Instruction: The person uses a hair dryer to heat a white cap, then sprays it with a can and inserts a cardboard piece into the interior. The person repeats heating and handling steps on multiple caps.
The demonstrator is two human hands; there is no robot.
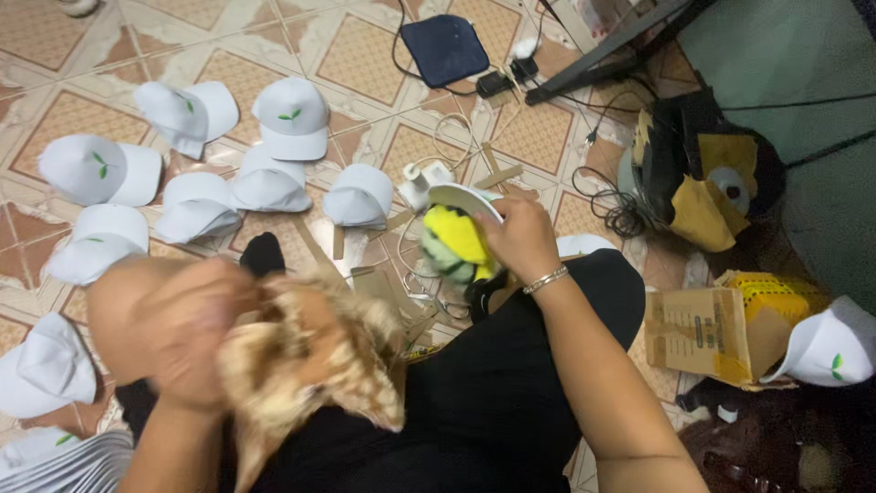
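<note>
White caps (274, 117) lie scattered on the tiled floor (365, 55) toward its left edge. The left hand (196, 333), blurred, closes its grip on tan patterned fabric (319, 361) over the lap. The right hand (522, 237) clasps a yellow-green cloth (456, 242) against a white cap brim (465, 196); steadying that brim would probably keep the cloth seated.

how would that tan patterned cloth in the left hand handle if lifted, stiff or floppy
Probably floppy: the tan patterned cloth bunches and droops below the left hand. Likely light, since one hand carries it. It looks soft, so hardly fragile.
</note>
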